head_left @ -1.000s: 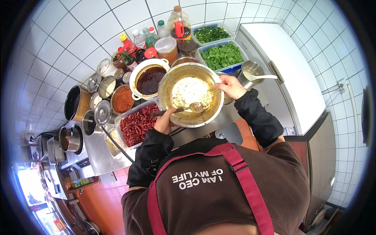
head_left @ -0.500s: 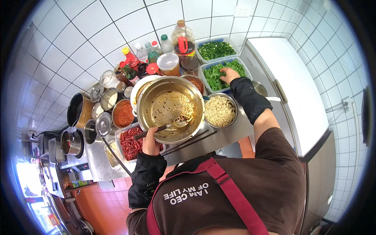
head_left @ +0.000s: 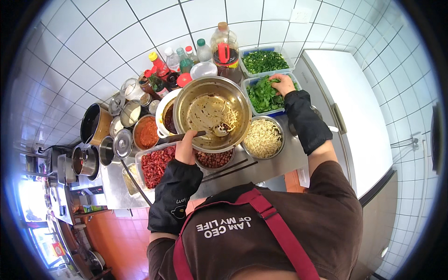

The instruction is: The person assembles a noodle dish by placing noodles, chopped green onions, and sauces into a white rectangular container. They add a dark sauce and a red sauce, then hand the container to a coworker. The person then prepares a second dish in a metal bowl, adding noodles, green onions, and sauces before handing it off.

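A steel counter (head_left: 114, 186) is set against a white-tiled wall (head_left: 116, 42). By the left hand (head_left: 185, 148), a steel mixing bowl (head_left: 200, 93) is gripped at its near-left rim, together with the handle of a spoon (head_left: 221, 129) resting inside. Leafy green herbs (head_left: 262, 95) in a plastic tub (head_left: 275, 112) are touched by the right hand (head_left: 283, 85), its fingers curled; whether any are pinched cannot be told. Red-skinned peanuts (head_left: 215, 159) are partly covered by the bowl, flanked by pale shreds (head_left: 262, 137) and chopped red chillies (head_left: 156, 165).
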{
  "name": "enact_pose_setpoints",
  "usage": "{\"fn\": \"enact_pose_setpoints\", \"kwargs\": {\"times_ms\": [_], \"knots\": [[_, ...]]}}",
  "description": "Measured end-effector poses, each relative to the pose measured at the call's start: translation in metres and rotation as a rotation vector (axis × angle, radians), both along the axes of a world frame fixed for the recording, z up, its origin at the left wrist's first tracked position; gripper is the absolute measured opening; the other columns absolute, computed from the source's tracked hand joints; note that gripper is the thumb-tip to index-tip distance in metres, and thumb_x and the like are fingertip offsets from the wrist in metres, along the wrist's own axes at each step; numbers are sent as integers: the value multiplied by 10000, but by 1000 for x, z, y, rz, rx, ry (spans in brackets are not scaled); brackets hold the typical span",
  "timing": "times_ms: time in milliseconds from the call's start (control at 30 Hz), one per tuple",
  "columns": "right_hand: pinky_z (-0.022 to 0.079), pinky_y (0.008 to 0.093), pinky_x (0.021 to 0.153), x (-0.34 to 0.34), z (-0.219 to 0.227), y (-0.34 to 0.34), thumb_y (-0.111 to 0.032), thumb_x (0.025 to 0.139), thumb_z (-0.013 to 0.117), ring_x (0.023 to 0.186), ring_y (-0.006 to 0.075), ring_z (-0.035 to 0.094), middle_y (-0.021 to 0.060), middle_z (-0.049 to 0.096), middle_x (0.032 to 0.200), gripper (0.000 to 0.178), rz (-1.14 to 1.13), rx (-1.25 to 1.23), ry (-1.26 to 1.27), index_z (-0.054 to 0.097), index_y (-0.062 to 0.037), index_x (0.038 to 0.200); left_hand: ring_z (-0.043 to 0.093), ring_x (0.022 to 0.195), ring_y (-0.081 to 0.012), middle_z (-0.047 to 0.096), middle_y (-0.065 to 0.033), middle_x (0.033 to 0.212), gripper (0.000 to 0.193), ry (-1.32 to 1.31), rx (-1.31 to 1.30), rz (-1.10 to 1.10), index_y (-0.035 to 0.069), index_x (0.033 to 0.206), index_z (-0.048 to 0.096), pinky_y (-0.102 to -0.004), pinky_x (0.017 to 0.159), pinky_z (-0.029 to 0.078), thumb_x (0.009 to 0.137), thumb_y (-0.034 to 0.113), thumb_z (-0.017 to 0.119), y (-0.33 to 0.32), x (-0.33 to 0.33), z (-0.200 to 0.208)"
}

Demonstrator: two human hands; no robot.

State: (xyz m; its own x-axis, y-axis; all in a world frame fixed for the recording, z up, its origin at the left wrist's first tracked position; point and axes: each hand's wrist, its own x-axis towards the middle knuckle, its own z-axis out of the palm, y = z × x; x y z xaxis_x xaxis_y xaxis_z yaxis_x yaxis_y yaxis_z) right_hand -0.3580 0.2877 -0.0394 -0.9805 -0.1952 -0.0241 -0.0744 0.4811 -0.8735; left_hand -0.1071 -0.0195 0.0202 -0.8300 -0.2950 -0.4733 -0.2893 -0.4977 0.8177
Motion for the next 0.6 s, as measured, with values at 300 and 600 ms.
{"fn": "enact_pose_setpoints", "kwargs": {"times_ms": [300,600], "knots": [[390,319,899,-7,-27,22,-101,667,653,1067,273,531,179,555,1160,247,73,122,206,656,-63,912,634,768,-206,618,-120,934,261,66,-41,38,-50,962,556,-310,618,526,782,137,572,16,-34,-16],[437,252,569,11,27,28,-148,773,637,633,88,525,20,609,770,264,-93,-299,-20,600,12,979,555,871,-177,560,-83,1014,354,80,-124,42,12,1098,474,-292,716,456,765,80,575,19,-43,-21]]}}
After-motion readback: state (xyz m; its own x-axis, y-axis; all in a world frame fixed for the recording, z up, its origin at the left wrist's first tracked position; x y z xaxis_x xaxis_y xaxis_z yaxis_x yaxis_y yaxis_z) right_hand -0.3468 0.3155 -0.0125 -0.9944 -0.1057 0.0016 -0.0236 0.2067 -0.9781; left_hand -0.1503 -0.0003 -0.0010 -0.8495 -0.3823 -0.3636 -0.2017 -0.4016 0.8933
